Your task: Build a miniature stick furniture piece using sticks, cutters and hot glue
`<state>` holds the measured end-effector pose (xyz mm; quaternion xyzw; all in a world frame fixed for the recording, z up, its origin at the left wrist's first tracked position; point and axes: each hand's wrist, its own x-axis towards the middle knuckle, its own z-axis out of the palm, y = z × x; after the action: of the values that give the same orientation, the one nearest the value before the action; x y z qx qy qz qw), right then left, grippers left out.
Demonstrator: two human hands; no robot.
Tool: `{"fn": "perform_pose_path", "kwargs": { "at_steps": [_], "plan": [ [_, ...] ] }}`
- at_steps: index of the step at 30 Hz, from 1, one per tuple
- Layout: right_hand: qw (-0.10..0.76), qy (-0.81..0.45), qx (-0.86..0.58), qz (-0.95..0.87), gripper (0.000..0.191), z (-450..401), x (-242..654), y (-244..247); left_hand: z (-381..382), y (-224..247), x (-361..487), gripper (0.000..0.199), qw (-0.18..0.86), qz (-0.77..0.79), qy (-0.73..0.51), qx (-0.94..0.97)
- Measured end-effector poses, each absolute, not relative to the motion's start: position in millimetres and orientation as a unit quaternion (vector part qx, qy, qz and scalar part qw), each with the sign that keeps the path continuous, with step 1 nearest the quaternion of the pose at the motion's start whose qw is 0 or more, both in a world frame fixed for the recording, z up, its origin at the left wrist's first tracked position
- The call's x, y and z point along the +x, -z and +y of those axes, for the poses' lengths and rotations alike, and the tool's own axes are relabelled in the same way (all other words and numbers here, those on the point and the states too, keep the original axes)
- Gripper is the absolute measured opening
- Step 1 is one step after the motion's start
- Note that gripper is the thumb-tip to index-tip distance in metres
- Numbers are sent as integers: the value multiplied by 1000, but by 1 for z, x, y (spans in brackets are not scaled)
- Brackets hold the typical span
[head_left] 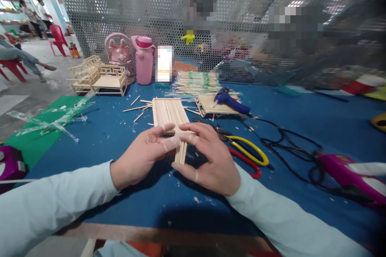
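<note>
Between my two hands, above the blue tabletop, is a small bundle of thin wooden sticks (pixel 181 153). My right hand (pixel 212 158) is closed round it, with the thumb at the lower end and the fingers at the upper end. From the other side, my left hand (pixel 147 152) pinches the upper part of the bundle between thumb and fingers. Strips of pale tape wrap some fingers. Just beyond my fingertips lies a flat panel of sticks (pixel 169 111) set side by side; its near edge is partly hidden by my hands.
A blue glue gun (pixel 232 102) rests on a small stick frame (pixel 208 106). Cutters with red and yellow handles (pixel 250 150) lie right of my hand, near a black cable (pixel 282 132). Miniature stick furniture (pixel 108 80), a pink bottle (pixel 144 62) and bagged sticks (pixel 196 82) stand behind.
</note>
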<state>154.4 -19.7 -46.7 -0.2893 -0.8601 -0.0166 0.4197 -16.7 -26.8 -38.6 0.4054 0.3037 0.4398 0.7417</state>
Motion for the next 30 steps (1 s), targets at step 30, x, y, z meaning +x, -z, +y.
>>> {"fn": "perform_pose_path", "kwargs": {
  "at_steps": [30],
  "plan": [
    [414, 83, -303, -855, 57, -23, 150, 58, -28, 39, -18, 26, 750, 333, -361, 443]
  ]
}}
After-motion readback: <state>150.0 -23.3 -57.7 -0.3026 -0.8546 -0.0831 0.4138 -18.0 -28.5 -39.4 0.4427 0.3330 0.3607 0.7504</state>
